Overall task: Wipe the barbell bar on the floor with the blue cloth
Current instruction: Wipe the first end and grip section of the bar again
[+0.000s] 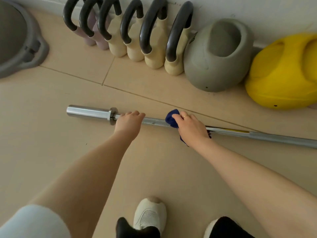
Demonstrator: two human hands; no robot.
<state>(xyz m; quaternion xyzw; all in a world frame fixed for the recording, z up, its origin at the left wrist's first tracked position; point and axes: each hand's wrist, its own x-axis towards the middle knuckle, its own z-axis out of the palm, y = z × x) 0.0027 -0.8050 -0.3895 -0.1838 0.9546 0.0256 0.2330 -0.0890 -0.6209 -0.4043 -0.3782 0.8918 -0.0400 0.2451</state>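
A silver barbell bar [154, 121] lies on the beige tiled floor, running from its thick sleeve at centre left out past the right edge. My left hand [129, 121] grips the bar just right of the collar. My right hand [190, 128] presses a dark blue cloth [171, 118] around the bar further right; the cloth wraps the shaft and part of it hangs below my palm. A ring shows on one finger of that hand.
Along the wall stand several cream and mauve kettlebell-style weights with black handles [149, 35], a grey kettlebell [214, 55] and a yellow one [283, 73]. A grey balance dome [20, 38] sits top left. My white shoe [150, 215] is near the bottom edge.
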